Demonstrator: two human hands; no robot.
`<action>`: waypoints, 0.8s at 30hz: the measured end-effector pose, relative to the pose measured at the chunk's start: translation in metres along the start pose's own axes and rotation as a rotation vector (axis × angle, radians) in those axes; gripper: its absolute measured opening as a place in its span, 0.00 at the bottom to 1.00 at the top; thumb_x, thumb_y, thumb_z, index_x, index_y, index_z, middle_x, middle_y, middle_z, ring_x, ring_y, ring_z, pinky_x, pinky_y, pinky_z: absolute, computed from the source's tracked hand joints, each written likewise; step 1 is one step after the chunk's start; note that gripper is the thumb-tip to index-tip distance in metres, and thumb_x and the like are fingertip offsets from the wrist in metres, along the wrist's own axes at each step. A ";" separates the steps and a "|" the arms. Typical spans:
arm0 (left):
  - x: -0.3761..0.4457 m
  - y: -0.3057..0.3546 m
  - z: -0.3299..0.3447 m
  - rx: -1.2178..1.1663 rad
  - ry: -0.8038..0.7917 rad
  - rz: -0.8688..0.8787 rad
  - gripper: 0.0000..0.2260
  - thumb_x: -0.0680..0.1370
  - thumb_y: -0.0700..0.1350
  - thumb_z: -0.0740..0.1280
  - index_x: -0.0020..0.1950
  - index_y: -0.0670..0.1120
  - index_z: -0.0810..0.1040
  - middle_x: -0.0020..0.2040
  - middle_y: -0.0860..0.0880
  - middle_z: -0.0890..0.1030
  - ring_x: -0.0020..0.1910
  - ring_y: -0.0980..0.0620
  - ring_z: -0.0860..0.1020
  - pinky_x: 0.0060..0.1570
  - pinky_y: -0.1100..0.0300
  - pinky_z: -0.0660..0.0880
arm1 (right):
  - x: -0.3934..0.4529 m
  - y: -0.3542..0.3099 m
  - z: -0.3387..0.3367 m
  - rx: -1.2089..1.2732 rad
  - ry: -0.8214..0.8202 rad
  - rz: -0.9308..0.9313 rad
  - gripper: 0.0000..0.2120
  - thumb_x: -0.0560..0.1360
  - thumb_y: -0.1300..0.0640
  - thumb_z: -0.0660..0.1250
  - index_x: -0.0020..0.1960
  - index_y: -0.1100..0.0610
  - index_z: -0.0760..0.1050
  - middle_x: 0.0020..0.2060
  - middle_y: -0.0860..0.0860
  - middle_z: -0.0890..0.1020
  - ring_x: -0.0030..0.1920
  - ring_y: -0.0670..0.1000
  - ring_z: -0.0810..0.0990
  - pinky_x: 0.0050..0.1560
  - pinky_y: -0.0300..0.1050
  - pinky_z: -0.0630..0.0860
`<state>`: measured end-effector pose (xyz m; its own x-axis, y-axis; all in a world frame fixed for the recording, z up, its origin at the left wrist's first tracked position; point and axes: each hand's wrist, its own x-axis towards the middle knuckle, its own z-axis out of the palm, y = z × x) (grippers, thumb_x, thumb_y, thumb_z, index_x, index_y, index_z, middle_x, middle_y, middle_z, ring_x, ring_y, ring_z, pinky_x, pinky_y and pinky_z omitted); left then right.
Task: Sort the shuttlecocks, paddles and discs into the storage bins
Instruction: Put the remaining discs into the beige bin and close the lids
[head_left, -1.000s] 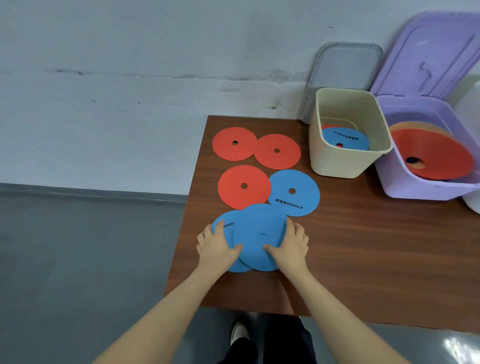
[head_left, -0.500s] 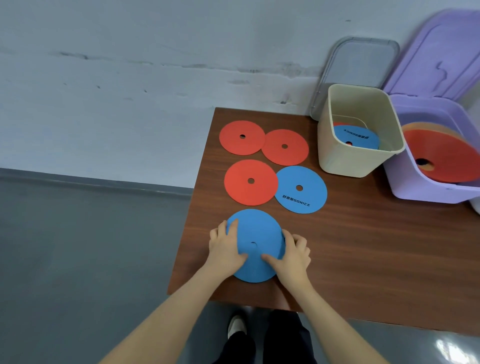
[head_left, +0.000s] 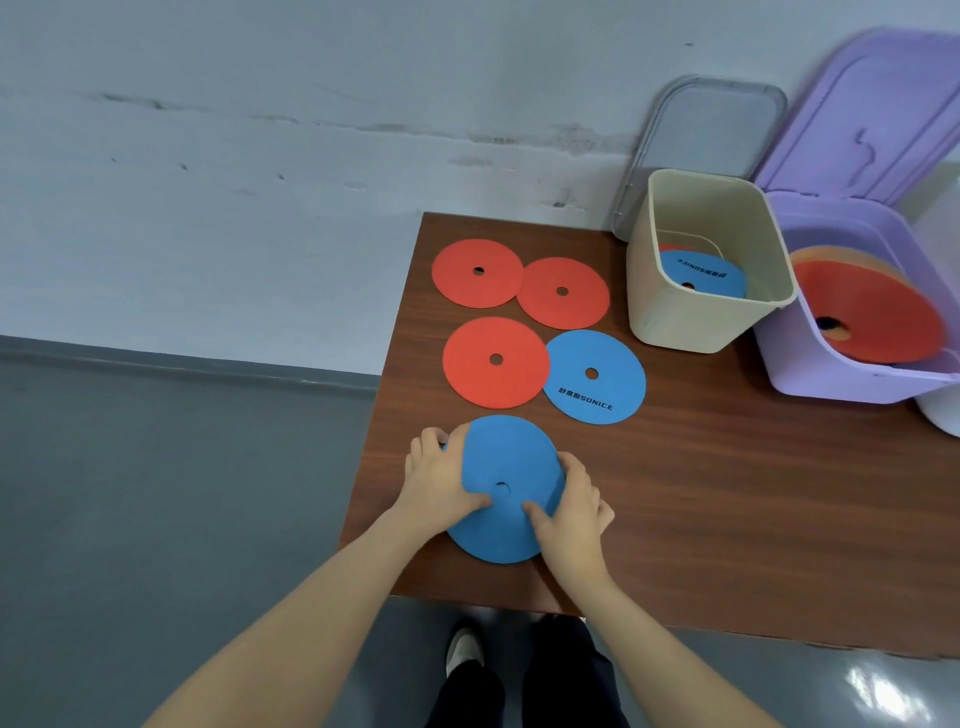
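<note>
A flat blue foam disc (head_left: 506, 488) near the brown wooden table's (head_left: 727, 493) front edge is gripped by the left hand (head_left: 439, 480) and right hand (head_left: 569, 506), fingers curled around its rim. A blue disc is held in the beige plastic bin (head_left: 691, 312); red discs, partly cut off, lie in the lilac bin (head_left: 831, 374).

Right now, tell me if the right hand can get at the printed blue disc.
Probably yes. The right hand grips the near blue disc together with the left hand, but bare table lies between it and the printed blue disc.
</note>
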<state>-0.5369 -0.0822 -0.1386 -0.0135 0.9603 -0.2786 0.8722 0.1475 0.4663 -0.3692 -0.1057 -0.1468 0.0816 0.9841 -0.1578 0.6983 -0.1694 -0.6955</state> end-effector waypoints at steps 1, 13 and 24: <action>0.000 0.001 0.000 -0.015 0.022 0.011 0.41 0.66 0.56 0.73 0.73 0.52 0.56 0.59 0.47 0.61 0.59 0.48 0.62 0.59 0.57 0.61 | -0.001 0.000 -0.002 0.004 0.009 -0.024 0.29 0.71 0.59 0.70 0.69 0.53 0.62 0.63 0.46 0.70 0.63 0.48 0.67 0.61 0.40 0.51; 0.023 0.042 -0.020 -0.175 0.142 0.139 0.39 0.69 0.48 0.74 0.75 0.49 0.57 0.53 0.50 0.56 0.55 0.49 0.65 0.60 0.57 0.69 | 0.029 -0.003 -0.047 0.007 0.134 -0.196 0.28 0.72 0.62 0.68 0.70 0.56 0.64 0.61 0.49 0.72 0.62 0.50 0.67 0.57 0.40 0.54; 0.124 0.174 -0.095 -0.171 0.393 0.358 0.38 0.69 0.45 0.73 0.75 0.46 0.58 0.53 0.48 0.56 0.53 0.50 0.62 0.59 0.62 0.62 | 0.154 -0.034 -0.175 0.022 0.373 -0.404 0.28 0.69 0.55 0.65 0.68 0.60 0.67 0.60 0.56 0.75 0.61 0.58 0.70 0.57 0.40 0.57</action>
<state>-0.4332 0.0850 -0.0127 0.0590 0.9686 0.2415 0.7645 -0.1994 0.6131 -0.2558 0.0610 -0.0250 0.0599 0.9225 0.3812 0.7113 0.2285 -0.6647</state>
